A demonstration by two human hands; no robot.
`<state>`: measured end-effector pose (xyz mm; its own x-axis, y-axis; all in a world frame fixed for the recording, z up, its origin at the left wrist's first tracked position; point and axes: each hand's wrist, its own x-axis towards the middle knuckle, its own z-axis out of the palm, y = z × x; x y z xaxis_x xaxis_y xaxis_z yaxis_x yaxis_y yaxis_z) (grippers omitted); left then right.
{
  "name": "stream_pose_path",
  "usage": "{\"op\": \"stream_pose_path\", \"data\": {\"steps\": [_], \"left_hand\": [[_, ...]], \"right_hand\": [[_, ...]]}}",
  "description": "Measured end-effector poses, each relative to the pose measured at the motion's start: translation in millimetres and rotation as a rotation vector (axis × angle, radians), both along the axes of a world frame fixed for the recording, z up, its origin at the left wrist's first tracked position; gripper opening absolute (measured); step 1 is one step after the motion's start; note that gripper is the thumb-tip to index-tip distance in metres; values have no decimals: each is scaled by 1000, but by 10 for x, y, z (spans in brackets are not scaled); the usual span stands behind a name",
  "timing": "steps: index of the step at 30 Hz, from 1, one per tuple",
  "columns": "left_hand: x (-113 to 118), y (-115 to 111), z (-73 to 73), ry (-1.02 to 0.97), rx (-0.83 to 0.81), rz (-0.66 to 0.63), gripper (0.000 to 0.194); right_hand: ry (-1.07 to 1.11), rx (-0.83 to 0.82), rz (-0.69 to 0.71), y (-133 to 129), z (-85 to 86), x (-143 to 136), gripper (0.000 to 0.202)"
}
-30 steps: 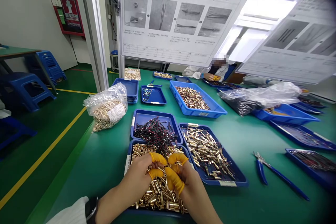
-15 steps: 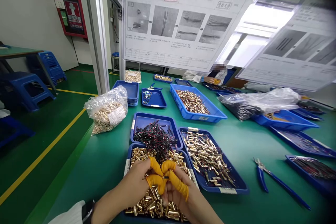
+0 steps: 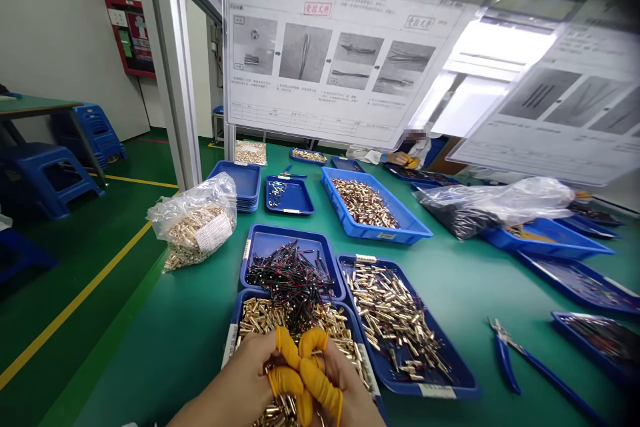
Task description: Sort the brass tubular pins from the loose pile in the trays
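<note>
Yellow finger covers sit on the thumbs and fingers of my left hand (image 3: pixel 249 373) and my right hand (image 3: pixel 350 380). Both are closed, fingertips pinched together; whatever small thing they grip is hidden. They are above a blue tray (image 3: pixel 231 328) heaped with brass sleeves (image 3: pixel 260 315). Just beyond, black and red wire pieces (image 3: pixel 293 273) fill another blue tray (image 3: pixel 320 237), and some spill over onto the sleeves. To the right, brass sleeves with short wires (image 3: pixel 395 310) lie in a third blue tray (image 3: pixel 467 383).
Blue-handled pliers (image 3: pixel 510 353) lie at the right. Farther back are a bag of brass parts (image 3: pixel 200 230), stacked trays (image 3: pixel 235 180) and a big blue bin (image 3: pixel 415 235). A hanging instruction sheet (image 3: pixel 320 107) crosses the top. Another person's hand (image 3: pixel 400 158) is across the table.
The view has tilted up slightly, so the table sits lower. My hands remain pinched together; a small dark piece seen between the fingertips before is now covered.
</note>
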<state>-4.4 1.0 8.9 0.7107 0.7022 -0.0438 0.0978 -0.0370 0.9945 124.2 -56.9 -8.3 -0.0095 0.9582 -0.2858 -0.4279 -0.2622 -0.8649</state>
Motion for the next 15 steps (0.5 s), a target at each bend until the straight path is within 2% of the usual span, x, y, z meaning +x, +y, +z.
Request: {"op": "stream_pose_path", "data": {"steps": [3,5,7,8,9,10,12,15], "left_hand": [[17,-2,-13,38,55,-30,21],[9,5,-25,148,195,-79,16],[1,5,-45,269,367,-167,18],[1,0,-58,328,457,-216,22],[4,-8,-73,388,547,-260,25],[10,-19,-86,442,630,-298,26],[26,-43,-103,521,753,-346,28],[47,-67,-84,612,824,-368,29]], "right_hand": [[-118,73,-70,-22,172,254,37],[-328,88,-245,-34,286,562,37],[-770,55,-473,-18,363,880,30],[-1033,17,-538,6,384,1004,25],[-1223,-13,-526,42,393,1089,20],[-1317,-11,-468,90,391,1129,14],[-1322,63,-315,215,364,1085,5],[-1197,173,-136,440,286,857,11]]}}
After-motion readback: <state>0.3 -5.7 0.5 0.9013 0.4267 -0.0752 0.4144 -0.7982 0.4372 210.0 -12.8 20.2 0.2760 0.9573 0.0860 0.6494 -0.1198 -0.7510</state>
